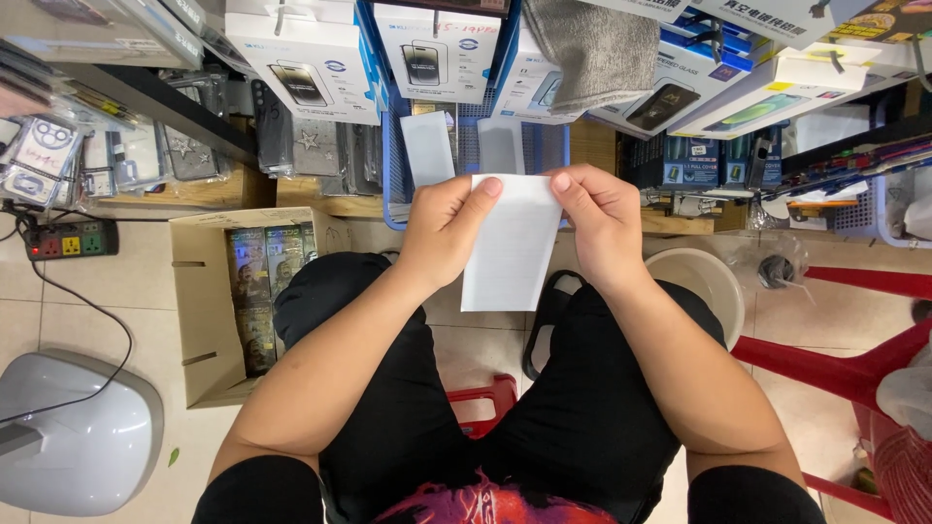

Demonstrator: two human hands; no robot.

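- Your left hand (449,228) and right hand (597,218) each pinch an upper corner of the white sleeve (510,247), a flat rectangular packet held upright above your knees; fingers are closed on it, thumbs on the near face.
- Step in hand, as judged: the sleeve's top edge is being worked at with both thumbs, as if to open it or draw out its contents. The next move calls for a firm pinch on one side while the other thumb parts the edge, without bending the packet.
- Directly behind the sleeve stands a blue basket (393,175) holding two similar pale sleeves upright; a grey cloth (592,49) hangs over the boxes above it.
- To your left, a cardboard box (199,311) of packaged goods sits open on the tiled floor, with a power strip (68,240) beyond it.
- To your right, a pale bucket (704,281) and a red stool (854,340) crowd the knee; little elbow room there.
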